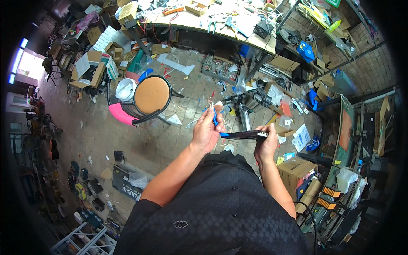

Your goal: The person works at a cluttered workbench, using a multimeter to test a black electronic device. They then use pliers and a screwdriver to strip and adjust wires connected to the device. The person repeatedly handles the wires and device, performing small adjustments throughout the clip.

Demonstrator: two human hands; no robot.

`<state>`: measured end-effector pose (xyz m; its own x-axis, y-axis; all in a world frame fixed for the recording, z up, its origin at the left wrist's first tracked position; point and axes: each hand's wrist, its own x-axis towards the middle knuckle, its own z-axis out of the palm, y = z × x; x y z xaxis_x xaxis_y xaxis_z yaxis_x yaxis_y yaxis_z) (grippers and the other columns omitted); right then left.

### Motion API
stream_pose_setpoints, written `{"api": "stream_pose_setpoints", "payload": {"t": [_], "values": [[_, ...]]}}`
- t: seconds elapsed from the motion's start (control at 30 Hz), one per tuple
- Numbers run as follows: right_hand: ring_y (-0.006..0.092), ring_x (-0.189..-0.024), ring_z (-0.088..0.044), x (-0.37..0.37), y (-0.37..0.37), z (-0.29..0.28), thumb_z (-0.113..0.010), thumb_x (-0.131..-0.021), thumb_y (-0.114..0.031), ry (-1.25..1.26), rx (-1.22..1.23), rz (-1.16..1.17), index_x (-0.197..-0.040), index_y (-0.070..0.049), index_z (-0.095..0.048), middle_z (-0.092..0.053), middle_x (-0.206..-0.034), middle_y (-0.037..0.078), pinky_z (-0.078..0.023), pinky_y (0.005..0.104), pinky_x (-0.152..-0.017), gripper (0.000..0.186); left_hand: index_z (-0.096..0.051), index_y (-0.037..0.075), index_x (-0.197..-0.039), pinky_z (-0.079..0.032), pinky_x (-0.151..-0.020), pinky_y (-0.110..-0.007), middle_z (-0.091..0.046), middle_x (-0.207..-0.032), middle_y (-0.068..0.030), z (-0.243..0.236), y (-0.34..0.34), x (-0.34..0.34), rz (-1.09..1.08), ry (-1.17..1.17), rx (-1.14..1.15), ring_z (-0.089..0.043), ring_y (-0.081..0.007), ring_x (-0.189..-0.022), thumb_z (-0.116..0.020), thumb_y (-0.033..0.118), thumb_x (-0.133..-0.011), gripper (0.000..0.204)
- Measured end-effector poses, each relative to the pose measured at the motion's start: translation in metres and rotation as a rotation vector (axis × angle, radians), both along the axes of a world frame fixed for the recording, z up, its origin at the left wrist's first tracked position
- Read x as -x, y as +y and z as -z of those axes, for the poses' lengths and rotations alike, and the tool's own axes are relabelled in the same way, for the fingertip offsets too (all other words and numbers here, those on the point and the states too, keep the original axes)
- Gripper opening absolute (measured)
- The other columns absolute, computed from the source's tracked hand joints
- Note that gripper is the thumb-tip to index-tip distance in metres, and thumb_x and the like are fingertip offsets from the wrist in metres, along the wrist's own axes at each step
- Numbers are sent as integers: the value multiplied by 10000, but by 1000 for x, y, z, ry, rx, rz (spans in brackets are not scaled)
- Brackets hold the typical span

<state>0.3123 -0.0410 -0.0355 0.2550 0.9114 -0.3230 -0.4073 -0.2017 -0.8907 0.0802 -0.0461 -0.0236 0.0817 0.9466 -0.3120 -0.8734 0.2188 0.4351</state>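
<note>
Left hand [207, 131] pinches blue item [215, 120], maybe a tool; right hand [266, 145] clamps black piece [245, 135], 3 o'clock; keep steady.

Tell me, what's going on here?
In a cluttered workshop, the camera wearer holds a long, flat black object in the right hand. The left hand grips a slim blue item, its kind unclear, near the black object's left end; whether the two join is hard to tell. Ahead is a pale-topped workbench with blue-handled pliers; to the left is a black-framed chair with a round tan seat.
</note>
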Motion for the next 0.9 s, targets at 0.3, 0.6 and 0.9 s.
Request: {"api": "stream_pose_setpoints", "payload": {"t": [0.3,0.6,0.9], "values": [[232,-1023,-706,-18,-13,13,-511,-1125,-389,70,283,-358,-1018,-51,-657,-742,-1095,143,-571,412,-906,383,-627,67,-1323,-457,-684,-302,-589,-878,8,-11,3,2,23,121,13,-504,-103,-664,-484,297,-1171,311],[147,-1033,-688,-19,-17,20,-630,-1085,-272,-7,466,-644,-1161,-56,-727,-745,-1125,53,-592,346,-915,249,-666,69,-1210,-523,-682,-269,-669,-926,-17,-17,13,-4,-35,399,-62,-609,-108,-741,-682,160,-1075,164],[206,-942,-749,-18,1,2,-603,-1105,-239,-173,166,-661,-1191,30,-689,-758,-1075,123,-606,366,-904,295,-671,13,-1284,-514,-658,-218,-753,-1070,-38,-31,11,-17,0,888,-128,-671,-62,-838,-745,139,-1033,291]]}}
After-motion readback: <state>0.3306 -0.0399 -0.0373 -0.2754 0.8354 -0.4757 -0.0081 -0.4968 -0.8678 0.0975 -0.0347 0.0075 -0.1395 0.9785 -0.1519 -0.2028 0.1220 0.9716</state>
